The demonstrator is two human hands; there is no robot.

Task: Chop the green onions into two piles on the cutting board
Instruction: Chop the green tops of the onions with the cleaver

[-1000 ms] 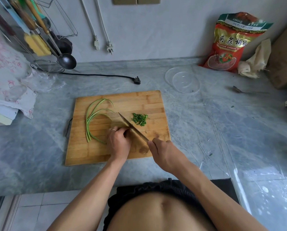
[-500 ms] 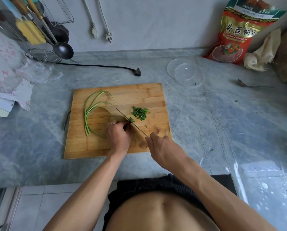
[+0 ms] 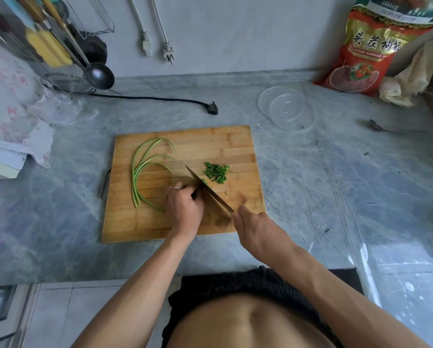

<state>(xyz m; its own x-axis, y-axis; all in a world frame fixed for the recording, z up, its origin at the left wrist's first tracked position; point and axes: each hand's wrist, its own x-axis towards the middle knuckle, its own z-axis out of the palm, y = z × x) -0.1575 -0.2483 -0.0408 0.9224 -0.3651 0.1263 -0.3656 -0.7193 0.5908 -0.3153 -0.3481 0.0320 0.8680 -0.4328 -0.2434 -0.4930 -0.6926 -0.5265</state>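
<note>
**One pile cut, stalks under the knife**

Green onions [image 3: 145, 172] lie on cutting board [image 3: 185, 136], left half; chopped pile [image 3: 216, 172] right of centre. Left hand [image 3: 184, 209] curled, pinning stalk ends. Right hand [image 3: 254, 228] grips knife [image 3: 208, 190], blade down beside left fingers. Board on grey tabletop [image 3: 311, 184]; clear bowl [image 3: 287, 109] behind.

Red bag [image 3: 376, 46] against the wall, clear bowl [image 3: 287, 110] nearby (spoon [image 3: 386, 128] beside)

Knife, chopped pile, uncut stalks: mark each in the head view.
knife [image 3: 211, 194], head view, middle of the blade's flat.
chopped pile [image 3: 216, 172], head view, centre of the heap.
uncut stalks [image 3: 134, 179], head view, where the stems run bunched together.
</note>
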